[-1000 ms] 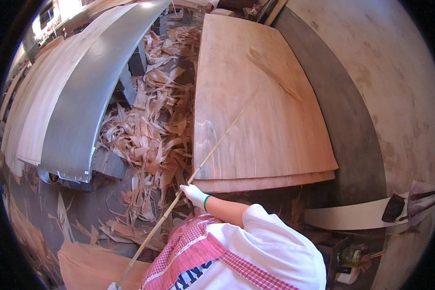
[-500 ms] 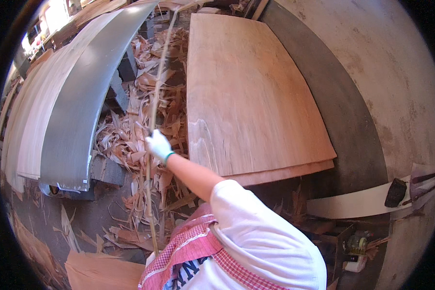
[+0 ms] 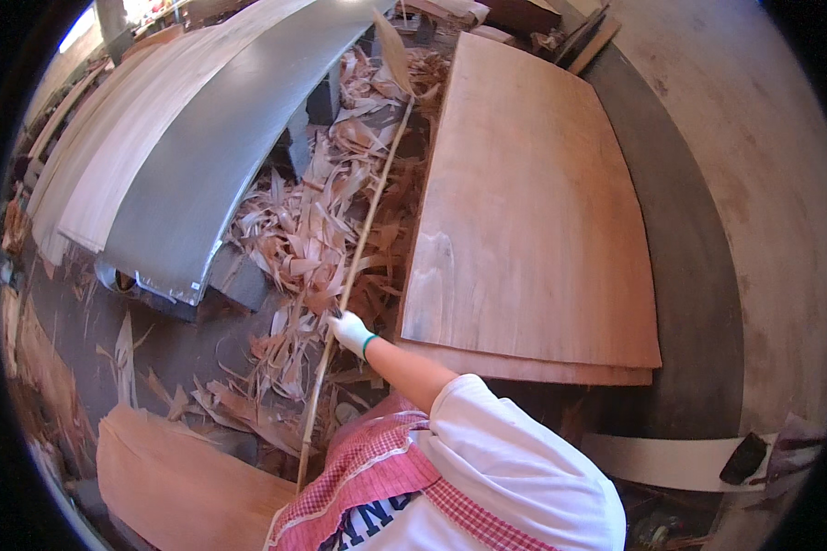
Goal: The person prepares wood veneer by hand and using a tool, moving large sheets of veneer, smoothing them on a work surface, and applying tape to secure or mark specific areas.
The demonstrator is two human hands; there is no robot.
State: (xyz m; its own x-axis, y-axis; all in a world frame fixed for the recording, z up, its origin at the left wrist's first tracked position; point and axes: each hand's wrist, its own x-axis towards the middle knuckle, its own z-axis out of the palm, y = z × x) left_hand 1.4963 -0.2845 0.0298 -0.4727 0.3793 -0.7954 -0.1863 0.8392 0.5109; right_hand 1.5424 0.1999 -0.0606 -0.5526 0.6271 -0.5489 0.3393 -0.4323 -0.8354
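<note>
My right hand, in a white glove with a green cuff, is closed around a long thin wooden stick. The stick slants from beside my apron up and away over a heap of thin wood veneer scraps. At its far end a tan veneer strip stands up; whether the two are joined I cannot tell. To the right of the hand lies a stack of reddish-brown wood sheets. My left hand is out of view.
Left of the scraps, a dark grey sheet tops a stack of pale wood sheets, with grey blocks below. A loose veneer sheet lies near left. A white strip with a black lump on it sits at near right.
The stick's far end has come down and nearer, and the stick now slants further right. My right hand keeps its grip. The whole view has shifted, with the stacks appearing further right.
</note>
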